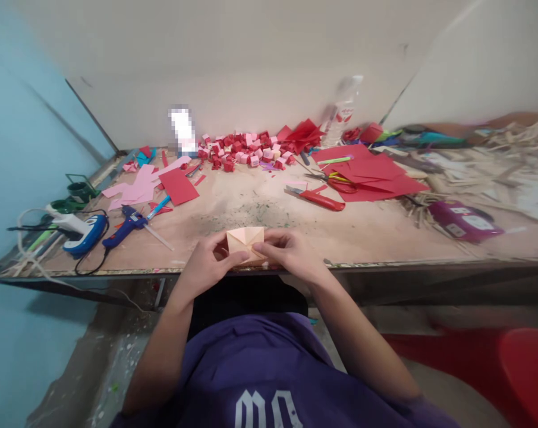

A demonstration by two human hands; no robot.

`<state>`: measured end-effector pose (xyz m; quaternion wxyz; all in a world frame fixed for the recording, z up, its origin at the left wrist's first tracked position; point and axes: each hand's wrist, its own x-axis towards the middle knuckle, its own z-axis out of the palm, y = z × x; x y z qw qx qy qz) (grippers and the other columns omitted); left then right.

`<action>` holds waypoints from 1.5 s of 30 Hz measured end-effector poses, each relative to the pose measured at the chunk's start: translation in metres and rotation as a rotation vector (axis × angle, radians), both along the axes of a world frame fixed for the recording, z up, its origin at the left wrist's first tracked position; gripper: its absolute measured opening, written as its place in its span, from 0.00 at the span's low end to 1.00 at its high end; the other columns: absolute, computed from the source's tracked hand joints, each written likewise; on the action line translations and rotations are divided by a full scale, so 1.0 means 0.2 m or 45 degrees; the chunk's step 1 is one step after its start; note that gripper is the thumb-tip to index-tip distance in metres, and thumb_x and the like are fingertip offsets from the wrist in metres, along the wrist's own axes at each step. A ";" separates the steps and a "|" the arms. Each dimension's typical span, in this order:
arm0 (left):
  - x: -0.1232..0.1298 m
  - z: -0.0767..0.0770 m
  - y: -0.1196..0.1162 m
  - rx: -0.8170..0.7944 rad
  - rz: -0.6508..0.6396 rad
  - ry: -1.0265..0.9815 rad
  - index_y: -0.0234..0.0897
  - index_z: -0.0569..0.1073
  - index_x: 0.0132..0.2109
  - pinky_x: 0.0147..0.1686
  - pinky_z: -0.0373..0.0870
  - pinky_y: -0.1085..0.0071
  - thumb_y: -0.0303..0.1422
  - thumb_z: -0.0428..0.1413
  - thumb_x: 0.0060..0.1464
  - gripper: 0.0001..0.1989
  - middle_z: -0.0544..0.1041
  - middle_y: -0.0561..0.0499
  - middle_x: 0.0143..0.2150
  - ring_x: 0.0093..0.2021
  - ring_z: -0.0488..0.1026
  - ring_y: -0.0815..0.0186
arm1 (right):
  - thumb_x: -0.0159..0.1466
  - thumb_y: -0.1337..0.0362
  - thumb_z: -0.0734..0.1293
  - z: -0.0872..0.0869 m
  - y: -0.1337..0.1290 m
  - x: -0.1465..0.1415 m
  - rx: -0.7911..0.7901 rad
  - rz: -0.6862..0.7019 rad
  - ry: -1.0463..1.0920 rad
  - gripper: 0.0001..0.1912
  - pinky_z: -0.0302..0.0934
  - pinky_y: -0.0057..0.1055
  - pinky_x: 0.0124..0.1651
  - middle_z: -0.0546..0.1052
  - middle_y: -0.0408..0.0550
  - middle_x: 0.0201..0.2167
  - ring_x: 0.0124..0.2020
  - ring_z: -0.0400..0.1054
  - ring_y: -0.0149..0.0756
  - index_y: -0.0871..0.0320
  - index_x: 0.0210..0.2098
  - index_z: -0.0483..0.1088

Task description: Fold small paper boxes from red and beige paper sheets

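Folded paper (244, 239), far edge crosswise

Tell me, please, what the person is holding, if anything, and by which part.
A folded peach paper, held at its left side by the left hand and right side by the right hand.

The folded paper (245, 239) partly hides the left hand (208, 263) and right hand (293, 254); the bottle label (344, 113) is blurred.
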<state>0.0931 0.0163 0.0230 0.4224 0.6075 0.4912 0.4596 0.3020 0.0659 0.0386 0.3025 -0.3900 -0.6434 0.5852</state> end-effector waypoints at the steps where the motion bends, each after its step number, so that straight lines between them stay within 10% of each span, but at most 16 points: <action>1: 0.01 0.00 0.00 -0.007 -0.005 0.012 0.36 0.80 0.50 0.41 0.76 0.67 0.44 0.67 0.57 0.19 0.85 0.47 0.43 0.40 0.81 0.59 | 0.62 0.53 0.74 0.00 0.00 0.00 0.018 0.019 0.000 0.16 0.56 0.28 0.27 0.75 0.44 0.26 0.24 0.62 0.29 0.61 0.37 0.81; 15: 0.00 0.01 0.01 0.027 0.019 0.101 0.37 0.78 0.44 0.37 0.72 0.70 0.38 0.63 0.60 0.10 0.82 0.51 0.37 0.37 0.78 0.62 | 0.62 0.53 0.75 -0.02 0.01 0.00 0.096 0.102 0.022 0.17 0.51 0.27 0.26 0.68 0.39 0.22 0.24 0.59 0.28 0.58 0.26 0.71; 45: -0.01 0.00 0.00 0.080 -0.030 0.120 0.39 0.77 0.46 0.43 0.71 0.70 0.36 0.58 0.66 0.07 0.82 0.51 0.42 0.43 0.78 0.63 | 0.62 0.53 0.73 -0.02 0.01 0.01 0.044 0.046 0.005 0.15 0.47 0.28 0.24 0.63 0.38 0.19 0.21 0.53 0.28 0.59 0.37 0.82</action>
